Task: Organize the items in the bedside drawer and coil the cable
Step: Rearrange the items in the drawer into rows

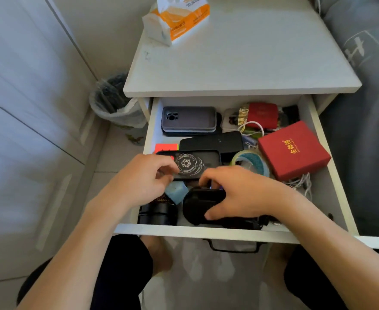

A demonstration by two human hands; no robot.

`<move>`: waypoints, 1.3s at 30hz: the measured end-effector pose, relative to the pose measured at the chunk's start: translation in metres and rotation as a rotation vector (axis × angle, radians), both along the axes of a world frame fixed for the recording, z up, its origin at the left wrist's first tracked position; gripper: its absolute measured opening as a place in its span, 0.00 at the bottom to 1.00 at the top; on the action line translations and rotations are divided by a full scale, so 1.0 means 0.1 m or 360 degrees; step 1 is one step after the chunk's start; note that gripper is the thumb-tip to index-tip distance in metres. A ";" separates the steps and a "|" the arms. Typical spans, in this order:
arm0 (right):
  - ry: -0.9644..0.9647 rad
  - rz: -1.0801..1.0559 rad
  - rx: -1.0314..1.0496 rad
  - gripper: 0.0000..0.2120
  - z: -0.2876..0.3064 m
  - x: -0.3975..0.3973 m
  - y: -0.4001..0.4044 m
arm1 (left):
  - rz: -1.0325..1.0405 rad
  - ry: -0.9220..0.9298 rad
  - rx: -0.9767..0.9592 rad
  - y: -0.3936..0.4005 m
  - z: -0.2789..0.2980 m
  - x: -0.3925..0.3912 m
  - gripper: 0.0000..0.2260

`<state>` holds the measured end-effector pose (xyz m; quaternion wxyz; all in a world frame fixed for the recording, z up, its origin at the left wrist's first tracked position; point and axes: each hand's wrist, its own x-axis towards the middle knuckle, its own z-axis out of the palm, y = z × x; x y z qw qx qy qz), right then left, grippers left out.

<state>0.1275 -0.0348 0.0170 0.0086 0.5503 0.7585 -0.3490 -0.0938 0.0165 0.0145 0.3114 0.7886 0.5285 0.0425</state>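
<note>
The drawer (331, 166) is pulled out and both hands work at its front part. The step in hand looks like the sorting of the items; the coiling is not yet begun.

The left hand (143, 177) has its fingers curled, and the fingertips pinch the near edge of the black phone case (195, 162) with the round white pattern. The right hand (235, 193) lies over the black round object (197, 206) near the front wall, with fingers bent around its top and the thumb at its near side, so it seems to hold it. What this object is, I cannot tell.

The white cable (300, 182) lies loose and tangled at the right side, just beside the red box (293, 151) and partly under it. Another white wire (251, 127) sits further back, near the red pouch (262, 115). The tape roll (251, 162) is between the case and the box.

I judge the next move needs to lift the case and the round object out or stack them aside, so the cable becomes free to pull out. Care is needed, because the box rests on a part of it.
</note>
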 end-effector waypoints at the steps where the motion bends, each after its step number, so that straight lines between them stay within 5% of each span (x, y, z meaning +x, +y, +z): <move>1: 0.0049 -0.0084 0.0051 0.25 0.05 0.08 0.01 | -0.0017 -0.0019 0.0019 -0.01 0.00 0.02 0.10; 7: 0.0130 -0.0476 0.0334 0.17 0.16 0.46 0.01 | -0.0117 -0.0062 0.0092 -0.03 0.00 0.22 0.10; 16: 0.0209 -0.0498 0.0302 0.14 0.09 0.48 -0.11 | -0.0088 -0.0024 0.0263 0.06 -0.06 0.41 0.11; 22: 0.0202 -0.0520 0.0418 0.11 0.08 0.48 -0.17 | -0.0337 0.0456 0.0136 0.26 -0.06 0.65 0.43; 25: 0.0111 -0.0544 0.0468 0.09 0.07 0.53 -0.16 | -0.0488 0.0660 0.0132 0.34 -0.14 0.70 0.47; 31: -0.0081 -0.0376 0.0407 0.16 0.07 0.42 -0.07 | 0.0154 -0.0218 0.0151 0.48 0.05 0.47 0.34; 39: -0.0229 -0.0240 0.0477 0.20 -0.02 0.14 0.31 | 0.0843 -0.0463 -0.0069 0.38 0.04 0.45 0.29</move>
